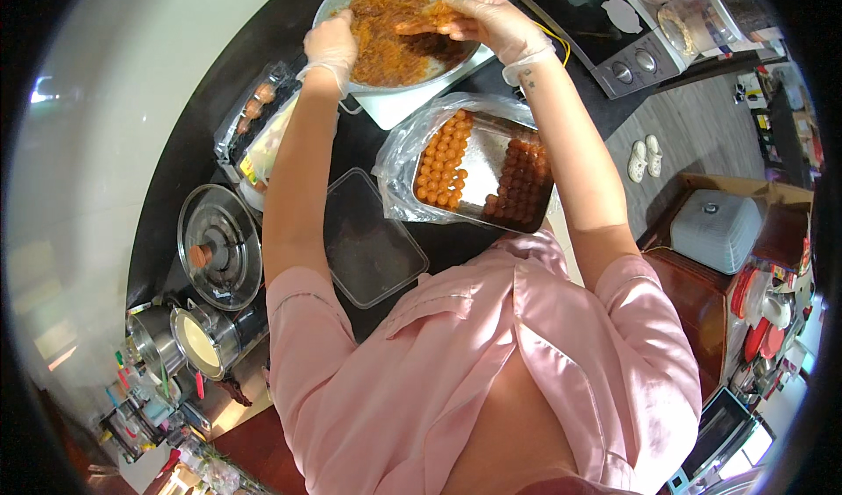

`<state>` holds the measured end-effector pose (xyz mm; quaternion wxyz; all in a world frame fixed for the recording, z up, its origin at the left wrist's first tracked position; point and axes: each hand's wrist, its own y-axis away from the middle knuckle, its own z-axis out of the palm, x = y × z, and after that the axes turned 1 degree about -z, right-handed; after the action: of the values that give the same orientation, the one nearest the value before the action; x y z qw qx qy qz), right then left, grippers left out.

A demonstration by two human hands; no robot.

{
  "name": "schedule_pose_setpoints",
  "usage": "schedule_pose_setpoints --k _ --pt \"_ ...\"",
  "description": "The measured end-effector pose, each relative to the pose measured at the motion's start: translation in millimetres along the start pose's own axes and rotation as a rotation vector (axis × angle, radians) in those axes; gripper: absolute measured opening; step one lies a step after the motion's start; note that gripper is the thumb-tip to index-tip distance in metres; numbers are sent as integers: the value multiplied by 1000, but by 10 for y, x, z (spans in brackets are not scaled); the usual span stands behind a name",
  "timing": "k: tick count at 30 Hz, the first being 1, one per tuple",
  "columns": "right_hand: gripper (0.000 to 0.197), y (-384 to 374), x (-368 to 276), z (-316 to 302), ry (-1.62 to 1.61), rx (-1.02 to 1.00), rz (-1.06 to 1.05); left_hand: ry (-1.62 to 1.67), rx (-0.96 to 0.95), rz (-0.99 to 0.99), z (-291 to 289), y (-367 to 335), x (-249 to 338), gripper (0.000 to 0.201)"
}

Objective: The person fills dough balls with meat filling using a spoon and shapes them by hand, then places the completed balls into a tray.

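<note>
A wide grey pan (pixel 326 6) holds a mass of sticky, shredded orange-brown filling (pixel 386 52). My left hand (pixel 331 44), in a clear plastic glove, is closed at the pan's left rim and seems to grip it. Over the pan's right side, my right hand (pixel 498 27), gloved too, cups a clump of the orange filling (pixel 436 13) in its fingers. Between my forearms lies a metal tray (pixel 478 166) with a clear plastic bag around it. Small orange balls (pixel 445 162) sit in rows on its left, darker red-brown balls (pixel 520 182) on its right.
The pan rests on a white flat base (pixel 386 109). Nearer me lies a clear plastic lid (pixel 373 241). To the left are an egg carton (pixel 256 105), a glass pot lid (pixel 219 248) and metal pots (pixel 197 341). A microwave (pixel 614 35) stands at the far right.
</note>
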<state>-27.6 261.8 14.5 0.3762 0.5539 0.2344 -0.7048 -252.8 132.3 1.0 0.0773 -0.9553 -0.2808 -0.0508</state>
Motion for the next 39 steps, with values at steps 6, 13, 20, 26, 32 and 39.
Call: schedule_pose_setpoints --k 6,13,20,26,32,39 --pt "28 96 -14 -14 45 73 45 273 -67 38 -416 33 21 31" --pt "30 151 20 262 -144 60 1 1381 -303 179 -351 505 418 37" --pt "45 362 -67 528 445 226 -118 1118 -7 99 -308 929 803 37" --pt "44 839 -313 503 386 47 -53 1016 52 152 -547 1284 938 31" --pt "37 1236 -295 264 -50 -8 15 1530 -284 -54 -365 1495 880 21" --pt "28 1747 -169 346 20 89 -95 2141 -577 -280 -221 1861 997 39"
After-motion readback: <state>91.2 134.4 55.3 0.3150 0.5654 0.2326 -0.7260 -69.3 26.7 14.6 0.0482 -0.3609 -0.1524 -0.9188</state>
